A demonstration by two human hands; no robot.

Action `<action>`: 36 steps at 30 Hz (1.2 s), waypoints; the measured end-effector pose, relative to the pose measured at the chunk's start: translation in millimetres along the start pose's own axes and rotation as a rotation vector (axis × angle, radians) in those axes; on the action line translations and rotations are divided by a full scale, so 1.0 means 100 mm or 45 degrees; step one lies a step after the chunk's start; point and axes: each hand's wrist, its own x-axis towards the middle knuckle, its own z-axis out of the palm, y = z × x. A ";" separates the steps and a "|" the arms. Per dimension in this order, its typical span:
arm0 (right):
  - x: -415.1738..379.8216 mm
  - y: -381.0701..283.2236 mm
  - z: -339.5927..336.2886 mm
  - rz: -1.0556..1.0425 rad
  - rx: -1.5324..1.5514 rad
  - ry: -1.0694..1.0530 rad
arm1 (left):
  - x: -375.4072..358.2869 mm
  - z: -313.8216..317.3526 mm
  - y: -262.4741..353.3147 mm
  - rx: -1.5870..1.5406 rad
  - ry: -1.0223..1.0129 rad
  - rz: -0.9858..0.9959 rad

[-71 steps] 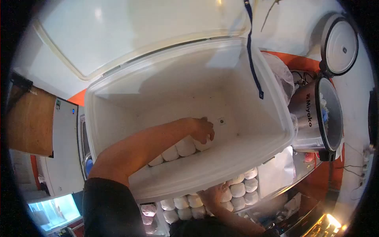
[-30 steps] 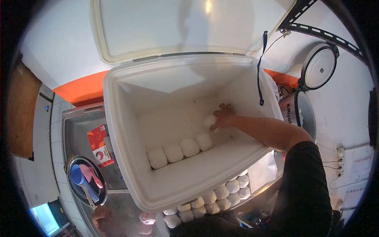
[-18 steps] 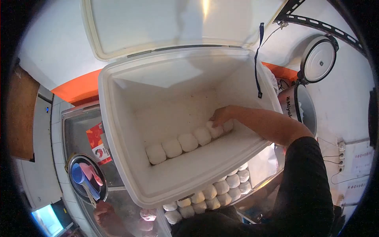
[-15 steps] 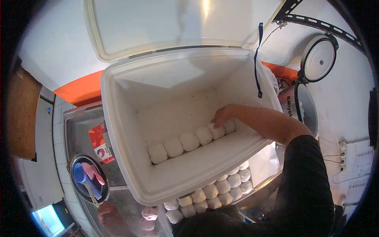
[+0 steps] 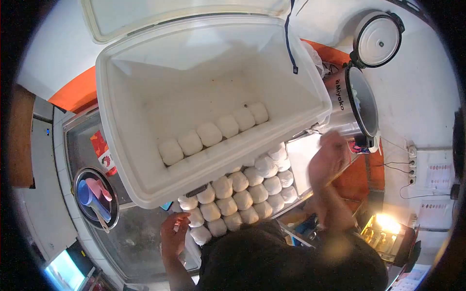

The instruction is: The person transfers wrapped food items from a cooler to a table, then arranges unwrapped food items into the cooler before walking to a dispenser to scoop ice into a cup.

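Note:
A row of several round white dough balls [image 5: 209, 134] lies along the near side of the floor of a large white bin [image 5: 114, 145]. Below the bin, a tray holds rows of more white balls [image 5: 235, 199]. My left hand [image 5: 174, 232] is beside the left end of those rows, fingers slightly apart and near the balls; nothing shows in it. Outside the bin, to the right of the tray, is my right hand [image 5: 331, 157], raised and blurred by motion, so its fingers cannot be made out.
A steel Miyako pot [image 5: 342, 104] with its lid [image 5: 378, 44] raised stands at the right. At the left are a bowl [image 5: 79, 212] with pink and blue scoops [image 5: 86, 193] and a red packet [image 5: 104, 154]. A lit lamp [image 5: 388, 224] is at lower right.
My right hand has left the bin and moved right, towards me. My left hand has come into clear view beside the tray. The view has shifted, showing more of the tray.

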 end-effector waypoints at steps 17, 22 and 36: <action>-1.26 1.07 -0.51 0.771 -1.127 -1.180 | -0.11 -0.13 0.01 0.198 0.165 0.129; -0.80 0.51 -0.62 1.624 0.124 -0.806 | -0.08 -0.20 -0.27 0.193 0.216 0.134; 0.86 -0.20 2.71 0.917 -0.284 -1.720 | 0.01 -0.47 -0.25 0.063 0.268 0.121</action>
